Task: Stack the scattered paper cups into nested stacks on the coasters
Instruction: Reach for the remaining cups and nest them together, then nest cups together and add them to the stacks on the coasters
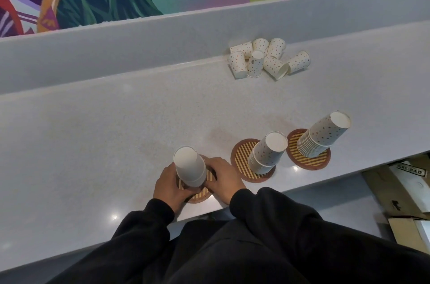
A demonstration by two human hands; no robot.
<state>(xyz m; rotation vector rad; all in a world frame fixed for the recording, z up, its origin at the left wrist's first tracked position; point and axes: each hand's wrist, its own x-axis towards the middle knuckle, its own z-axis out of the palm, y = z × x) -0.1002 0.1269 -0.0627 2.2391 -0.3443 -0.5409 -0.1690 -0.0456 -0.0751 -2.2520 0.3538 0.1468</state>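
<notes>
Near the front edge of the grey speckled counter (pixel 104 125), we see the left hand (pixel 171 184) and the right hand (pixel 223 179) curled round the base of an upside-down stack of white paper cups (pixel 189 167). It stands between them on a round striped bamboo coaster (pixel 201 196). Further right, a middle dotted stack (pixel 267 152) and a taller dotted stack (pixel 323 137) sit on a second coaster (pixel 240 155) and a third coaster (pixel 311 163). Loose dotted paper cups (pixel 267 57) lie heaped at the back edge, well apart from both hands.
</notes>
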